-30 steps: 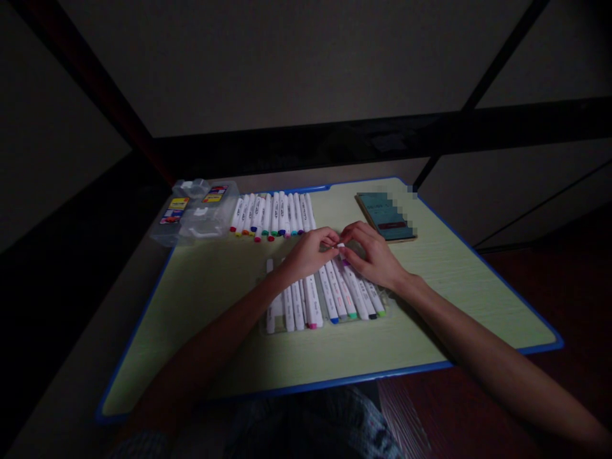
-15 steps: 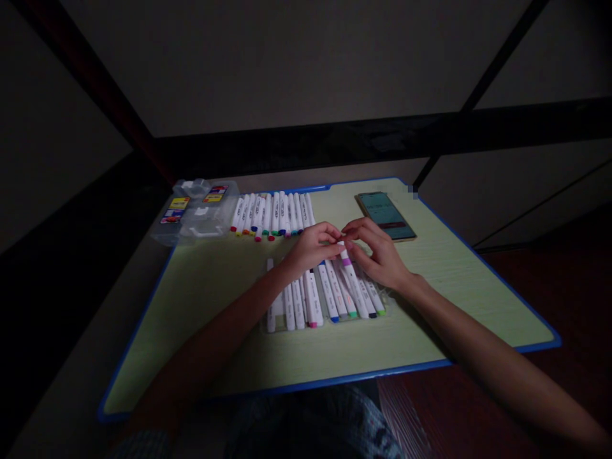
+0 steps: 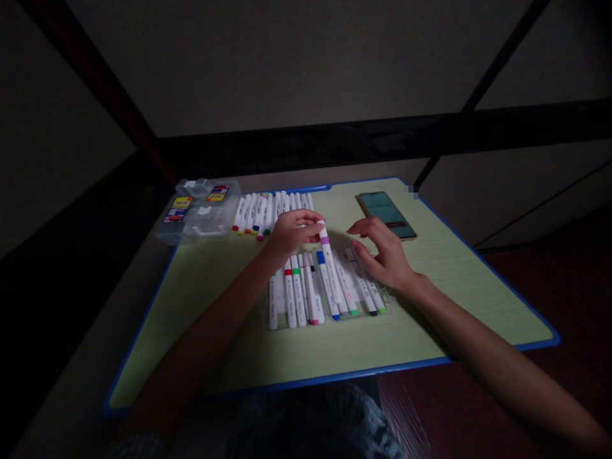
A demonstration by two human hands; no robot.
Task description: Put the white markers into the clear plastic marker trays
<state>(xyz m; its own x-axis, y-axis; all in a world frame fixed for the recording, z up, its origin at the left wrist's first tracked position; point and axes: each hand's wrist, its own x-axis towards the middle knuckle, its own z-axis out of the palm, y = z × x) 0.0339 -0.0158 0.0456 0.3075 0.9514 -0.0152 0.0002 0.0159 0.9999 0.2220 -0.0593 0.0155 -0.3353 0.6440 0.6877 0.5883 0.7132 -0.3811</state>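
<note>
Clear plastic tray [image 3: 280,303] lying nearest, holding markers; purple-banded marker [image 3: 330,264] slanting over it. My left hand [image 3: 288,237] clamping its top end; pinching firmly probably helps control tilt. My right hand [image 3: 386,254] hovering, fingers apart, gripping nothing. Phone [image 3: 388,215] lying beyond.

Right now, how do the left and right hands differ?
The left hand holds a purple-banded marker; the right hand holds nothing. The left hand's fingers pinch the marker's far end, while the right hand's thumb and forefinger stand apart. Both are over the table.
</note>
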